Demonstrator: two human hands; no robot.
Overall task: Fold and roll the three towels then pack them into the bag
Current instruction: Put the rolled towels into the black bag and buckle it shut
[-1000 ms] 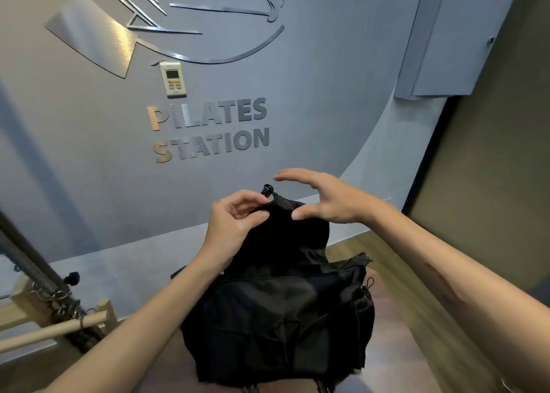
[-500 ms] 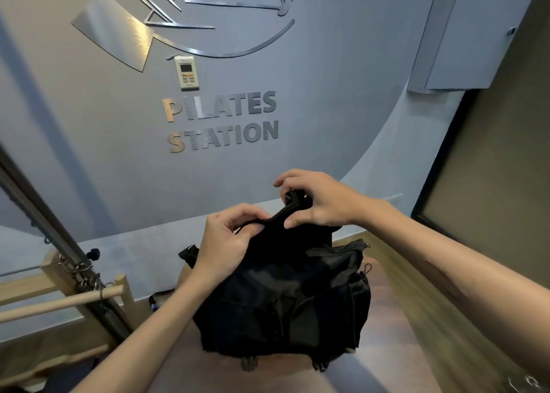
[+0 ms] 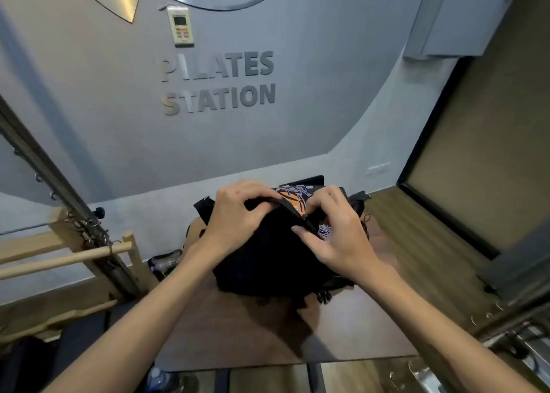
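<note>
A black bag [image 3: 268, 261] stands on a brown table [image 3: 268, 333] in front of me. My left hand [image 3: 238, 217] grips the bag's top edge on the left side of the zipper opening. On the right side my right hand [image 3: 336, 229] pinches the bag's fabric by the zipper. In the gap between the hands a patterned fabric [image 3: 293, 197] in orange, white and purple shows inside the bag. No loose towels are in view.
A wooden and metal pilates frame [image 3: 89, 244] stands to the left of the table. A grey wall with lettering and a wall controller [image 3: 180, 25] rises behind. A dark-framed panel [image 3: 476, 154] is at the right. A small dark object [image 3: 163, 261] lies left of the bag.
The view has tilted down. The bag has been lowered onto the table and both hands have shifted to its top opening, where patterned fabric now shows.
</note>
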